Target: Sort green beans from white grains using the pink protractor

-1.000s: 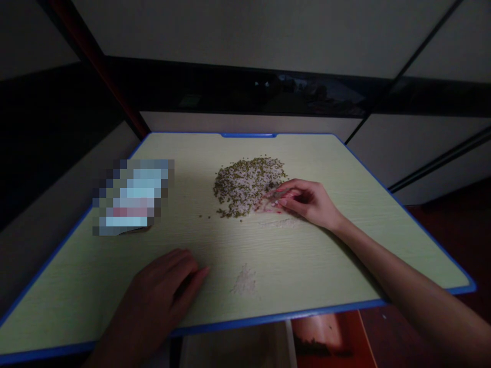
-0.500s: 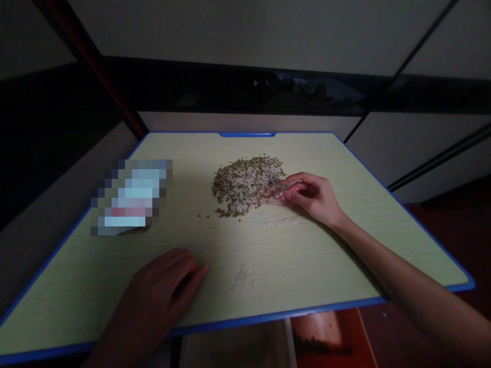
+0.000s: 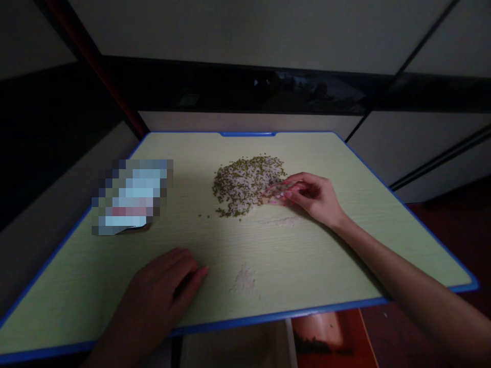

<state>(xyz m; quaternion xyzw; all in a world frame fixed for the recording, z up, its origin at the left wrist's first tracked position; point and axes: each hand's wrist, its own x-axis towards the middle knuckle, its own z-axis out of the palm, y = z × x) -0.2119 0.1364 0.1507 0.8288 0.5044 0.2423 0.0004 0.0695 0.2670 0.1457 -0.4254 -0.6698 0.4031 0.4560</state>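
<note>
A mixed pile of small green beans and pale grains (image 3: 245, 184) lies on the light wood-grain tabletop. At the pile's right edge, my right hand (image 3: 316, 199) pinches a clear plastic piece with pink markings (image 3: 274, 195) between thumb and fingers; its exact kind is unclear. That piece touches the beans and grains. My left hand (image 3: 164, 286) rests on the near left of the table, its fingers loosely bent and thumb apart, holding nothing visible. Between my hands is a small heap of pale grains (image 3: 244, 280). Another thin line of pale grains (image 3: 284, 222) lies just below my right hand.
A pixelated, flat device-like object (image 3: 134, 197) lies at the table's left. The table has a blue rim (image 3: 268, 316). Under its near edge sit a pale container (image 3: 238, 347) and an orange container (image 3: 333, 332). Cabinet panels (image 3: 245, 36) stand behind the table.
</note>
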